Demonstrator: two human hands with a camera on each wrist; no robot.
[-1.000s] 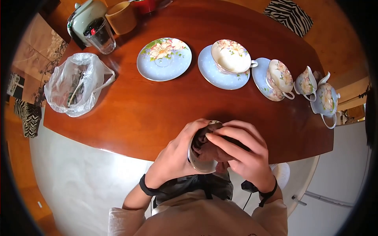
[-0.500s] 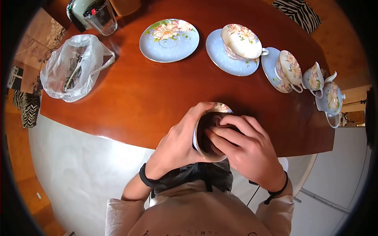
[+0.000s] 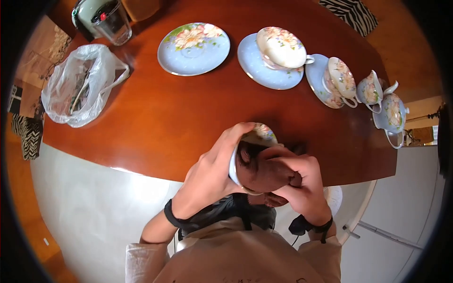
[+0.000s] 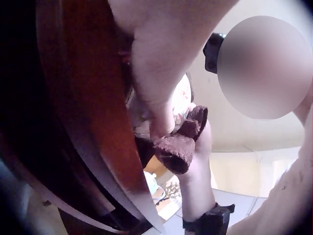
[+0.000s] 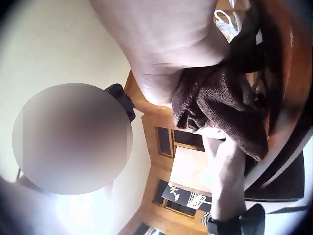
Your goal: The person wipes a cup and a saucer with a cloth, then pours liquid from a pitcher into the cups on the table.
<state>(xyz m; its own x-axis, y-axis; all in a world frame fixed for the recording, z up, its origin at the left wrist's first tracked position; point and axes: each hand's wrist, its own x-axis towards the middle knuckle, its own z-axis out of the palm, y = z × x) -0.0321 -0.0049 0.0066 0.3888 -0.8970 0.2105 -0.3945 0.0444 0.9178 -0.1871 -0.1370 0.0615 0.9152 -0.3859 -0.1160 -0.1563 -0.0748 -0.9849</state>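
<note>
In the head view my left hand (image 3: 211,164) grips a floral cup (image 3: 264,134) by its outside, its mouth tilted up toward me over the table's near edge. My right hand (image 3: 302,179) holds a brown cloth (image 3: 269,175) that is bunched into the cup and spills over its rim. Folds of the cloth (image 5: 225,103) hang below the right hand in the right wrist view. The left wrist view shows more cloth (image 4: 176,152) sticking out beside the left hand's fingers.
On the wooden table (image 3: 141,122) lie an unoccupied saucer (image 3: 193,54), two saucers with cups (image 3: 283,49) (image 3: 340,78), a creamer (image 3: 369,89) and a teapot (image 3: 392,113). A plastic bag (image 3: 82,85) and a glass (image 3: 113,26) are at the left.
The right hand has turned and drawn back slightly, and more of the brown cloth now shows above the cup's mouth. The left hand keeps its grip on the cup.
</note>
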